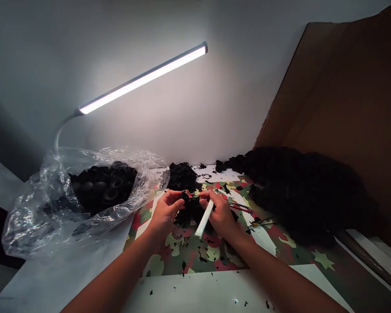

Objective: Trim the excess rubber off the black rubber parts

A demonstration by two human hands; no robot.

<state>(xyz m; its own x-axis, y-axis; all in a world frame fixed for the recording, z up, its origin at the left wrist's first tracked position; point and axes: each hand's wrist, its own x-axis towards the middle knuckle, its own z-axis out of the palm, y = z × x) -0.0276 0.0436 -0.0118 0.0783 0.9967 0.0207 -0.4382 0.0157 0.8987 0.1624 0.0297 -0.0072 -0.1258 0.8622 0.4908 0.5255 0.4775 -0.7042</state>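
Note:
My left hand [164,213] is closed, its fingers pinching a small black rubber part [184,196] held between both hands. My right hand [219,213] is wrapped around a white-handled tool [204,218], whose handle slants down to the left; its working end is hidden at the black part. Both hands hover over a camouflage-patterned mat [189,254] strewn with black trimmings. A small heap of black parts [181,176] lies just behind the hands.
A clear plastic bag [52,208] with several black round parts [104,187] sits at the left. A large pile of black pieces [306,191] fills the right, against a cardboard sheet [345,100]. A lit lamp bar [143,78] hangs overhead. Red-handled pliers [241,207] lie beside my right hand.

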